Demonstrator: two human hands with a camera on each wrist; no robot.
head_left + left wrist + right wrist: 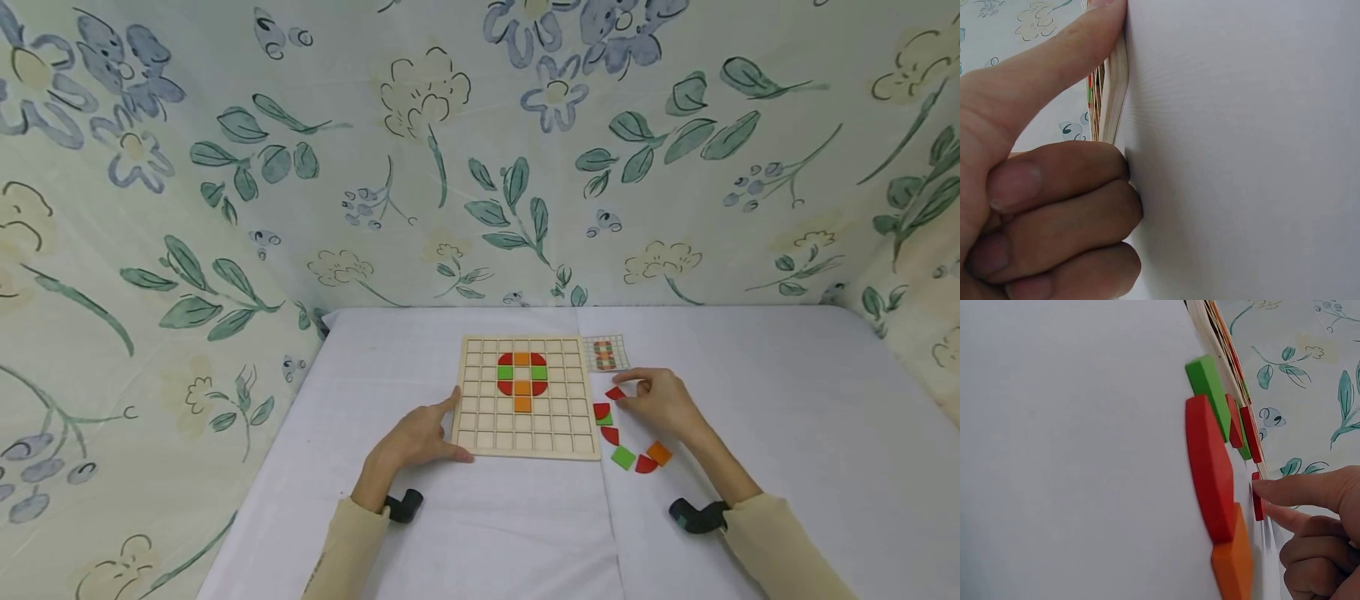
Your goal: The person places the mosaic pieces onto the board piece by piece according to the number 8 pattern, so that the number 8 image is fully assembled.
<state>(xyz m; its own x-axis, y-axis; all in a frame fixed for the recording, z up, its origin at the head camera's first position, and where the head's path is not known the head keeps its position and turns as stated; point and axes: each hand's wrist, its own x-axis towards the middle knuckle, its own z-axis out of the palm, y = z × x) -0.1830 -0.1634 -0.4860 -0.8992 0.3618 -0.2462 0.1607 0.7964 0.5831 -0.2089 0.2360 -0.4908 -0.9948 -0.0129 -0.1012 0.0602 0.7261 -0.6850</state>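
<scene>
A square wooden grid board (558, 427) lies on the white cloth. Near its lower left corner, my left hand (418, 435) holds the board, thumb at the front edge and index finger along the left side. In the left wrist view, that hand's other fingers (1072, 219) are curled beside the board's edge. To the right of the board, my right hand (663, 402) pinches a red quarter-circle tile (615, 392) at the cloth. The right wrist view shows the same red tile (1257, 497) at the fingertips. Red, orange and green tiles sit in the board's upper middle cells.
Loose tiles lie right of the board: a green square (623, 457), an orange square (659, 453), a red quarter-circle (646, 464) and others. One red tile (602, 410) overlaps a green one. A pattern card (617, 352) lies by the board's upper right corner. Flowered fabric (510, 275) hangs behind.
</scene>
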